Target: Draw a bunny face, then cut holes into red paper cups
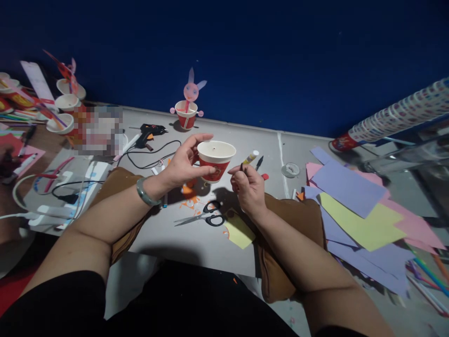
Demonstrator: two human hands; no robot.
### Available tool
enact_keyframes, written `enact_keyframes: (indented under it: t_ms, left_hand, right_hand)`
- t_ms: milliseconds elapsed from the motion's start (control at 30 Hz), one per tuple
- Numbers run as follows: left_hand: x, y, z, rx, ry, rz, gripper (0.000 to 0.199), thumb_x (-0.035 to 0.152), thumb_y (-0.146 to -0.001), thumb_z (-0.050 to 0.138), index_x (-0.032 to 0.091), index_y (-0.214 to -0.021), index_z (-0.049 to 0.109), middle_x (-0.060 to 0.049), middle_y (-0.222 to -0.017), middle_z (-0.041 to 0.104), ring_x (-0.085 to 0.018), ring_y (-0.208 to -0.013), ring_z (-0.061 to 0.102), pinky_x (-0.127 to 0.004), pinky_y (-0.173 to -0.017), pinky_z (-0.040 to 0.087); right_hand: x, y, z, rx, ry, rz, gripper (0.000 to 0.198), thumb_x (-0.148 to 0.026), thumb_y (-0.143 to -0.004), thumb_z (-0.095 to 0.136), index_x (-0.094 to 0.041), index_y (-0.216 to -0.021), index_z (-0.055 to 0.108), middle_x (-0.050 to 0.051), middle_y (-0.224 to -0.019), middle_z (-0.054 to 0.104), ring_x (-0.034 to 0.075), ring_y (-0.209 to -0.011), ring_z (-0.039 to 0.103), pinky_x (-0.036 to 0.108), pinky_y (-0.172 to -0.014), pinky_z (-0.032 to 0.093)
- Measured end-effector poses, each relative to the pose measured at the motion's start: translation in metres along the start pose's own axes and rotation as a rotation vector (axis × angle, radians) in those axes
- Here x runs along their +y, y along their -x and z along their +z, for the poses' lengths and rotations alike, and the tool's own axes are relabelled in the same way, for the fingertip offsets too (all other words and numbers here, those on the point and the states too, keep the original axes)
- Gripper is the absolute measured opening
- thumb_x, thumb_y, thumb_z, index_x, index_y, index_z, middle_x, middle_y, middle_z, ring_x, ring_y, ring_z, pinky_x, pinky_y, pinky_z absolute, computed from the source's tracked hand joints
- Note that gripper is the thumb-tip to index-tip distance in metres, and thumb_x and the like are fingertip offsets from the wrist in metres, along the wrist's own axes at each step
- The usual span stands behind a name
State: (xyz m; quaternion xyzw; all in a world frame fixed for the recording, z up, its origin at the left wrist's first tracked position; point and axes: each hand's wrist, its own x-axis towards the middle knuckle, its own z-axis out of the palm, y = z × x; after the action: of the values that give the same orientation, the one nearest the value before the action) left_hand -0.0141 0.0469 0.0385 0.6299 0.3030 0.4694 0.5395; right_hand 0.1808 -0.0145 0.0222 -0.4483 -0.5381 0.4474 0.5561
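At lower centre, scissors [200, 217] lie beside orange scraps [189, 192] on the grey table [154, 238]. Mid-frame, the left hand [180, 161] grasps a paper cup [220, 164]; the right hand [249, 188] seems to pinch a small dark item [242, 167]. No added parts show on the cup, so its work looks early; upper centre, a rabbit-topped cup [186, 117] looks complete before the blue wall [252, 61].

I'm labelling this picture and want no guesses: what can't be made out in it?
All in the head view:
1. Small dark thing in the right hand: mostly hidden by fingers, identity unclear.
2. Red-and-white paper cup: print partly covered by the left hand.
3. Long stack of patterned paper cups: cut off by the right edge.
4. Whatever lies behind the square pixelated patch: blurred out.
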Motion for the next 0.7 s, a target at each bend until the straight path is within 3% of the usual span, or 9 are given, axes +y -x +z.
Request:
enact_keyframes:
  t_ms: [300,533,700]
  left_hand:
    - [-0.003,-0.001,-0.001,0.036,-0.156,0.091,0.083,0.043,-0.060,0.089,0.021,-0.129,0.049,-0.009,-0.121,0.061,-0.022,-0.107,0.063,-0.033,-0.091,0.053]
    - [-0.004,0.000,0.000,0.023,-0.151,0.099,0.082,0.040,-0.063,0.087,0.021,-0.132,0.048,-0.009,-0.119,0.062,-0.021,-0.105,0.064,-0.032,-0.090,0.054]
    - [-0.002,0.003,0.001,0.005,-0.240,0.194,0.078,0.036,-0.068,0.081,0.020,-0.136,0.045,-0.013,-0.130,0.058,-0.024,-0.115,0.062,-0.035,-0.096,0.053]
  right_hand:
    - [0.007,0.012,0.006,-0.066,0.057,-0.016,0.040,-0.060,-0.094,0.048,-0.021,-0.092,0.059,-0.003,-0.066,0.047,0.011,-0.057,0.042,0.025,-0.052,0.038]
    - [0.007,0.023,0.012,-0.211,0.126,-0.016,0.033,-0.057,-0.096,0.048,-0.023,-0.094,0.053,-0.006,-0.061,0.046,0.011,-0.053,0.041,0.025,-0.051,0.038]
    - [0.001,0.026,0.010,-0.174,0.199,-0.112,0.027,-0.050,-0.096,0.051,-0.024,-0.091,0.052,-0.005,-0.063,0.047,0.011,-0.054,0.042,0.025,-0.052,0.038]
